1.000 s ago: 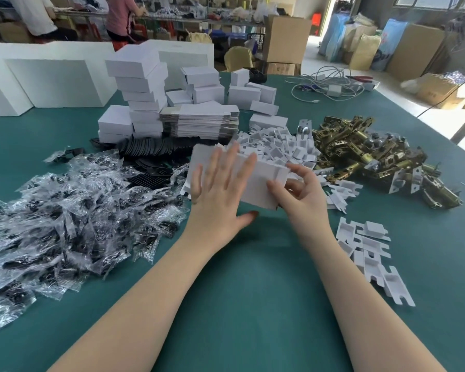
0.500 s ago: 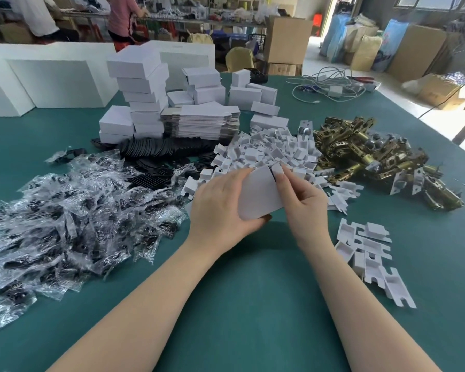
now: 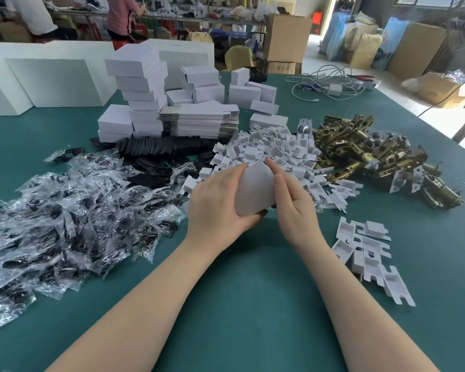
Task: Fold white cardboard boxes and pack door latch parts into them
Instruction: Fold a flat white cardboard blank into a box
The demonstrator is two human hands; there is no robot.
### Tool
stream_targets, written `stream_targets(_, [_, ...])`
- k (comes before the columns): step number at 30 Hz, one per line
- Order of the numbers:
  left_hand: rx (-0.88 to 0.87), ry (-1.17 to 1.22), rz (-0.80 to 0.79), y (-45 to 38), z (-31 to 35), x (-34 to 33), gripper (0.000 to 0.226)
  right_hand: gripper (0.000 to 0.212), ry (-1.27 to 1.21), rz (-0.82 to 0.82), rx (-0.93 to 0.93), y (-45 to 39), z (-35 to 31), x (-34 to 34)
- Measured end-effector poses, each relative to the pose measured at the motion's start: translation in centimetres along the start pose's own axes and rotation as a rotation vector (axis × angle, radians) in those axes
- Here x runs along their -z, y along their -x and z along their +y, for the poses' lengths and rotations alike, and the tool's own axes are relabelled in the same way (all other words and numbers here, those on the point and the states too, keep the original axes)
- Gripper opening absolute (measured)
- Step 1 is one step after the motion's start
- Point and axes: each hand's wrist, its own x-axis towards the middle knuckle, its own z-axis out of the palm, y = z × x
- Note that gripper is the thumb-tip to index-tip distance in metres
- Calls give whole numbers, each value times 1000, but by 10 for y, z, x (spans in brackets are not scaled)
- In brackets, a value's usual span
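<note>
A white cardboard box [image 3: 254, 190] is held on edge above the green table [image 3: 253, 304], between both hands. My left hand [image 3: 216, 200] grips its left side, thumb under the lower edge. My right hand [image 3: 290, 202] lies against its right side with fingers extended up along the flap. Brass door latch parts [image 3: 373, 154] lie in a heap at the right. A stack of flat box blanks [image 3: 199, 120] sits behind, beside folded white boxes [image 3: 142, 87].
Plastic bags of black parts [image 3: 65, 210] cover the left side. White cardboard inserts [image 3: 269, 151] pile up behind the hands, and more inserts [image 3: 365, 253] lie at the right. Black plates [image 3: 156, 151], cables [image 3: 328, 84] and large white cartons [image 3: 54, 79] stand farther back.
The flat blank under my open left palm has been lifted and turned on edge. My left hand now grips it, and my right hand has slid up along its side.
</note>
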Motion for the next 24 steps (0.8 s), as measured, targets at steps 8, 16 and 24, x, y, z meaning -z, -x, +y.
stream_targets(8, [-121, -73, -114, 1, -6, -4, 94, 19, -49, -27, -29, -1, -1, 2])
stream_targets(16, [-141, -109, -104, 2, -4, -2, 88, 10, -226, 212, -113, 1, 1, 2])
stream_targets(24, [-87, -98, -24, 3, -5, -7, 85, 24, -104, 194, -23, 4, 0, -1])
